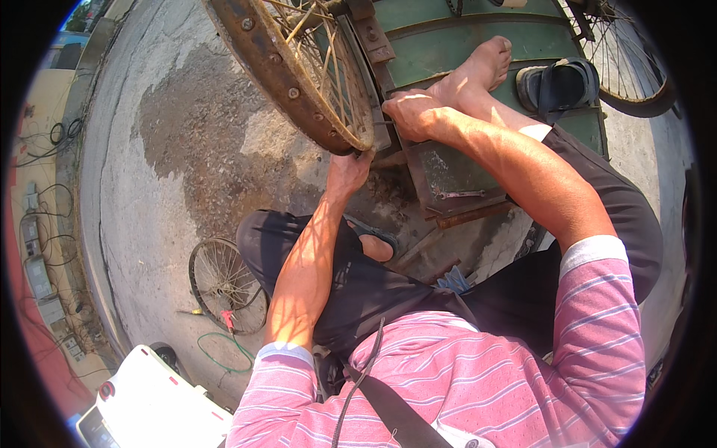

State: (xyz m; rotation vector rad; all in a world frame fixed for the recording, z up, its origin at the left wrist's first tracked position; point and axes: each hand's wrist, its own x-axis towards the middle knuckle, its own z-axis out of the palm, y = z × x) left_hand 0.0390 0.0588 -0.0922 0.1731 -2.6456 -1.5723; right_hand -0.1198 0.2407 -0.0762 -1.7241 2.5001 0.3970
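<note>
A large rusty spoked wheel rim (287, 89), with no tyre on it, stands at the upper middle, its lower edge toward me. My left hand (349, 173) is closed round that lower edge, the fingers partly hidden behind the rim. To the right of the wheel, my right hand (413, 115) is closed at the edge of a green metal bed (448, 168), next to a rusty bracket (377, 48). What its fingers hold, if anything, is hidden. My bare right foot (478, 71) rests on the green bed just beyond that hand.
A small wrench (458, 195) lies on the bed's near corner, and a dark sandal (556, 84) sits at its right. Another wheel (635, 63) is at the far right. On the ground at left are a spoked wheel (224, 280) and a green hose (224, 358).
</note>
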